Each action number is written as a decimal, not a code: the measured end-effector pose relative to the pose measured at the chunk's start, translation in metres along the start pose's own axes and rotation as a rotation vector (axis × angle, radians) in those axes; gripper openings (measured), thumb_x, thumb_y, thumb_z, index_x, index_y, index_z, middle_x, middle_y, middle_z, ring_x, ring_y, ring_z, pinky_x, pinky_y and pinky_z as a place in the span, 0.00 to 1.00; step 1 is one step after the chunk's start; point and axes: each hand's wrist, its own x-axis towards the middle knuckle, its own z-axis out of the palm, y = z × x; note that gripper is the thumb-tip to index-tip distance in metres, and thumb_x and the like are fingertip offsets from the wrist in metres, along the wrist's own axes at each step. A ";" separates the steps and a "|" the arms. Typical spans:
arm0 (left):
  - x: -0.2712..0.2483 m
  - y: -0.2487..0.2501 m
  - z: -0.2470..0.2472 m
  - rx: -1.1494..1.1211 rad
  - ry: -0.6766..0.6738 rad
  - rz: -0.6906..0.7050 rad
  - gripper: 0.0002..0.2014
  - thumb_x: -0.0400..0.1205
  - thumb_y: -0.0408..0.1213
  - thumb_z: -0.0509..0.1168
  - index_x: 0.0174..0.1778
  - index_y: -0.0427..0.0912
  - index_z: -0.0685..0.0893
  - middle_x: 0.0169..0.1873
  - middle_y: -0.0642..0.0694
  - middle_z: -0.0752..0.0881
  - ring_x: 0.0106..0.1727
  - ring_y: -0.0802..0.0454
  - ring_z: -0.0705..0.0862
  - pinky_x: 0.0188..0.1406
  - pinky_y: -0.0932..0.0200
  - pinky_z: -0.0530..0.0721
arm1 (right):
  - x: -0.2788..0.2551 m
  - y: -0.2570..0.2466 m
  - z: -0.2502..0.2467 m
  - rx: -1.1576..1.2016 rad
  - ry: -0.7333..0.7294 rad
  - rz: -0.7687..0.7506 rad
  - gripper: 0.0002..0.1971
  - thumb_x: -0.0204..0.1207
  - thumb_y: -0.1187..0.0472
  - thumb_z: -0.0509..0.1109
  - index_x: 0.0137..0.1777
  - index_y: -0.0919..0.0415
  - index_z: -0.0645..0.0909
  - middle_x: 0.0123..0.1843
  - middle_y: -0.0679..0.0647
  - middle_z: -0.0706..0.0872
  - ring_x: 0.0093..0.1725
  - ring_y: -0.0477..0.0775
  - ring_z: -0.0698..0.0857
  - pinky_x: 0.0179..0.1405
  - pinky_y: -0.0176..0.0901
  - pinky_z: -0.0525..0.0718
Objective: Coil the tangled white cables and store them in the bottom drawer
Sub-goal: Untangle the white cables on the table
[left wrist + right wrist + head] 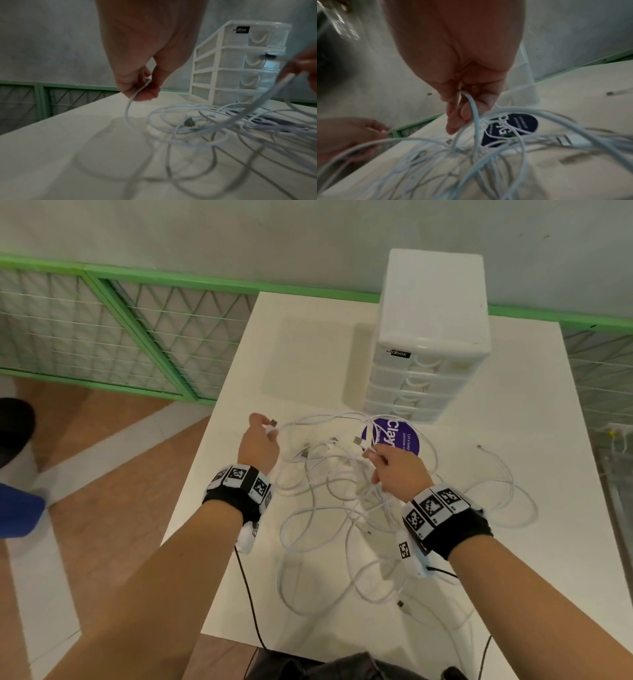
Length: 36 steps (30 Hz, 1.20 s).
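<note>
A tangle of white cables [342, 508] sprawls over the white table [513, 594]. My left hand [258, 440] pinches the plug end of one cable [272, 424] at the tangle's left edge; the left wrist view shows that cable [127, 106] curving down from my fingers [137, 86]. My right hand [397, 470] grips a cable strand lifted off the pile, seen as a loop [474, 108] running through the fingers [453, 119]. The white drawer unit [424, 337] stands at the table's back, its drawers closed; the bottom drawer [400, 407] is just behind the tangle.
A round purple sticker [400, 436] lies on the table under the cables, in front of the drawer unit. Loose cable ends reach right [496, 474] and toward the front edge [407, 607]. A green mesh fence [102, 330] stands left, beyond the table.
</note>
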 end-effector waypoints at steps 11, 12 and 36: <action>0.047 0.027 0.040 0.290 -0.307 0.056 0.13 0.81 0.39 0.63 0.53 0.33 0.84 0.55 0.35 0.85 0.57 0.39 0.82 0.51 0.54 0.77 | 0.007 0.005 -0.002 0.041 0.133 0.065 0.14 0.83 0.48 0.55 0.56 0.51 0.80 0.32 0.49 0.83 0.36 0.54 0.82 0.39 0.45 0.77; 0.049 0.027 0.044 0.276 -0.308 0.034 0.13 0.80 0.40 0.64 0.56 0.35 0.83 0.58 0.37 0.84 0.57 0.39 0.82 0.52 0.54 0.77 | 0.009 0.005 -0.002 0.043 0.150 0.070 0.13 0.82 0.49 0.57 0.54 0.52 0.81 0.34 0.48 0.82 0.38 0.54 0.81 0.39 0.43 0.75; 0.057 0.027 0.045 0.211 -0.135 0.300 0.08 0.81 0.39 0.65 0.50 0.39 0.84 0.51 0.40 0.80 0.47 0.42 0.81 0.41 0.56 0.74 | 0.096 -0.030 0.035 -0.272 -0.099 -0.061 0.17 0.79 0.61 0.61 0.64 0.45 0.80 0.58 0.54 0.85 0.55 0.58 0.84 0.50 0.47 0.83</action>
